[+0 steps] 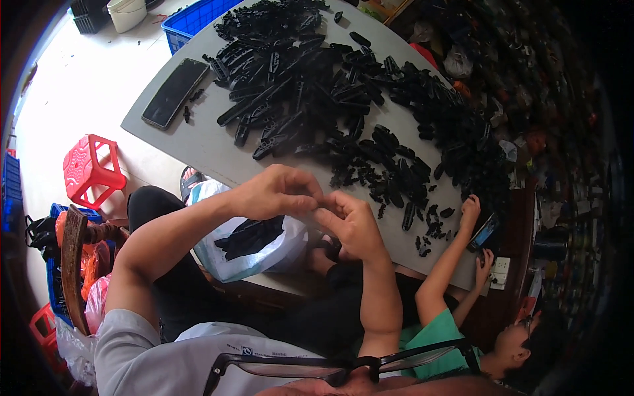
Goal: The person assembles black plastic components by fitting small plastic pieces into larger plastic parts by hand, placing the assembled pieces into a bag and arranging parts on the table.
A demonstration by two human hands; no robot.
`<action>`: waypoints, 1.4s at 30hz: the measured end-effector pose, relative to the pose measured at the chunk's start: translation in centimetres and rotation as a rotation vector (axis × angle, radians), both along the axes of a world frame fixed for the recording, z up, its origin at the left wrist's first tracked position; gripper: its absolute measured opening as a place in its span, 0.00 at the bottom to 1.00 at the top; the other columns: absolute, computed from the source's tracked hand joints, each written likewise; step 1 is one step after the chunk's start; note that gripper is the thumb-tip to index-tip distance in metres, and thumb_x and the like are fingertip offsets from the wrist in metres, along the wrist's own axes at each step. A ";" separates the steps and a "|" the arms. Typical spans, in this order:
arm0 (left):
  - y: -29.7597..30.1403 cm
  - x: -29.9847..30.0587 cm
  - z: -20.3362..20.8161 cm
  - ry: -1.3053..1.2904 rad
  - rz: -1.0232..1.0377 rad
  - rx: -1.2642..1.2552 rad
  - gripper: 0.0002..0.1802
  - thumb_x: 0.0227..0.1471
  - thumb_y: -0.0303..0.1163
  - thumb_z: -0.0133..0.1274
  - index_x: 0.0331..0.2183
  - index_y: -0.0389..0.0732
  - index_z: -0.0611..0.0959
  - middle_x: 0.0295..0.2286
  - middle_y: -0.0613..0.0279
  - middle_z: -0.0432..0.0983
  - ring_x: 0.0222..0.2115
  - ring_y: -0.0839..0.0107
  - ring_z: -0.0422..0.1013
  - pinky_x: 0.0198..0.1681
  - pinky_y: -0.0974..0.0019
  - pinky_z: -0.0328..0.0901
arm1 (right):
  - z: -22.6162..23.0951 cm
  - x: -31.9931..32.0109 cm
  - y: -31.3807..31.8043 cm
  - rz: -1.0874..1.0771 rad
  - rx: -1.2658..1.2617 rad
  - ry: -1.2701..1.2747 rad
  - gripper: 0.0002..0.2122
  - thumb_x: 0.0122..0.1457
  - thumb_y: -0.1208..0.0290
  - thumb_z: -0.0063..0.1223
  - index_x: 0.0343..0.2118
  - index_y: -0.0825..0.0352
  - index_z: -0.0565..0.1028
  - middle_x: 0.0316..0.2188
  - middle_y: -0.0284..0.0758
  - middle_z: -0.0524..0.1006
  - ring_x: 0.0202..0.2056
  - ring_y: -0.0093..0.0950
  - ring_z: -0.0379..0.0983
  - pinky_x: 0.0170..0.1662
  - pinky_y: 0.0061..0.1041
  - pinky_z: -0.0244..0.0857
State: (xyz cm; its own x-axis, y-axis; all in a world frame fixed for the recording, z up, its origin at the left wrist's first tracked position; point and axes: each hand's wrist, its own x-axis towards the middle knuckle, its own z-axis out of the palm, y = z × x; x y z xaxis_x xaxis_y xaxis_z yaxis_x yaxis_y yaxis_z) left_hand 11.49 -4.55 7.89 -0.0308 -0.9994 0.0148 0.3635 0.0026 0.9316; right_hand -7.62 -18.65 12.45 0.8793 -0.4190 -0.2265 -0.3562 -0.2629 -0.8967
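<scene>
My left hand [277,193] and my right hand [350,221] meet just in front of the table's near edge. Their fingers are bent and the fingertips press together; whatever lies between them is hidden or too small to make out. Beyond them, long black plastic pieces [264,99] are heaped across the grey table [218,148]. Smaller black pieces [360,173] lie nearest to my right hand. Below my hands, a white plastic bag [284,241] stands open with several black pieces [247,237] inside.
A smartphone [175,94] lies at the table's left end. At right, a person in a green top [439,336] reaches over the table beside another phone [484,232]. A red stool [96,170] and blue crate [191,23] stand left and behind. Cluttered shelves [548,119] line the right.
</scene>
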 end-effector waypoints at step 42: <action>-1.5 0.7 -0.8 -1.512 0.608 -0.304 0.16 0.50 0.23 0.62 0.42 0.40 0.76 0.51 0.48 0.77 0.65 0.51 0.64 0.71 0.43 0.54 | -2.7 1.2 -0.4 -0.238 -0.875 0.108 0.08 0.59 0.69 0.65 0.40 0.61 0.80 0.39 0.36 0.81 0.37 0.44 0.82 0.38 0.42 0.76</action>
State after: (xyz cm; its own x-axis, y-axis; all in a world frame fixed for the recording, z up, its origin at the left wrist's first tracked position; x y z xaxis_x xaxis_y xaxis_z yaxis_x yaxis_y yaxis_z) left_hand 12.21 -6.07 7.05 0.1704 -0.8365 0.5208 -0.9333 0.0326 0.3577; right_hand -6.39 -19.01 9.70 0.7401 -0.6476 0.1812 -0.5584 -0.7420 -0.3709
